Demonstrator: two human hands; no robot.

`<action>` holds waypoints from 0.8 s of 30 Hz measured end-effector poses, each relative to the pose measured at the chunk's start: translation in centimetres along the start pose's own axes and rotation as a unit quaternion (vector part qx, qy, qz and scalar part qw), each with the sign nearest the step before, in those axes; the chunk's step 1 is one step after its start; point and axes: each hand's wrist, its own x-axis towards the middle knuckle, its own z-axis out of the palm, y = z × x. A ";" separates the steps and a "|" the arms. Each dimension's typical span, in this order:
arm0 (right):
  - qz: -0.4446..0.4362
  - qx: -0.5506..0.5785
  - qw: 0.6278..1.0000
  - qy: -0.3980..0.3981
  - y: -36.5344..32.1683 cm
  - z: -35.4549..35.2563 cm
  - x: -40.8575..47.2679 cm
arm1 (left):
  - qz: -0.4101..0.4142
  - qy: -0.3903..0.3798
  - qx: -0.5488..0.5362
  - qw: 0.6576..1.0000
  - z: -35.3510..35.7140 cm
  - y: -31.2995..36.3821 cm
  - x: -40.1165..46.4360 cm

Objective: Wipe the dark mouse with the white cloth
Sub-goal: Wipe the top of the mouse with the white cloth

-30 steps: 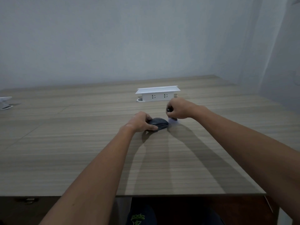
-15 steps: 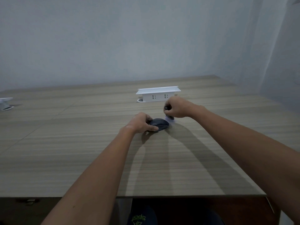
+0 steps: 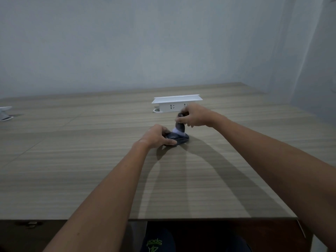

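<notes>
A dark mouse [image 3: 180,140] lies on the wooden table [image 3: 81,160], a little past its middle. My left hand [image 3: 157,136] grips the mouse from the left side, thumb along its near edge. My right hand [image 3: 195,115] hovers above and just behind the mouse, pinching the white cloth [image 3: 179,129]. The cloth hangs down from my fingers, looks grey in shadow, and its pale lower end touches the top of the mouse.
A white power strip box [image 3: 174,105] stands right behind my right hand. A small white object [image 3: 4,113] sits at the far left edge of the table. The table's front edge [image 3: 200,219] runs near my body.
My right hand has risen from table level beside the mouse and drawn the cloth up, so it now hangs onto the mouse's top. My left hand stays on the mouse.
</notes>
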 end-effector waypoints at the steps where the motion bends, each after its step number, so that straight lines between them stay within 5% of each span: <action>1: 0.008 -0.020 1.000 -0.006 0.3 0.1 0.2 | 0.002 0.000 -0.003 1.000 0.0 0.1 0.0; 8: 0.004 0.021 1.000 -0.003 0.5 -0.1 0.0 | -0.001 -0.001 -0.011 1.000 0.0 0.0 0.1; 11: 0.015 -0.044 0.999 0.005 1.1 -0.2 0.1 | 0.000 -0.003 -0.012 1.000 0.1 0.2 0.0; 16: -0.016 0.039 0.999 0.003 0.8 -0.1 -0.3 | -0.006 -0.005 -0.012 1.000 -0.1 0.0 0.0; 20: 0.012 -0.053 0.998 0.009 2.0 -0.1 -0.3 | 0.002 -0.004 -0.010 1.000 0.1 0.2 0.0; 24: -0.028 0.049 0.998 0.015 1.9 0.1 -1.1 | 0.001 -0.004 0.004 1.000 0.0 -0.1 0.1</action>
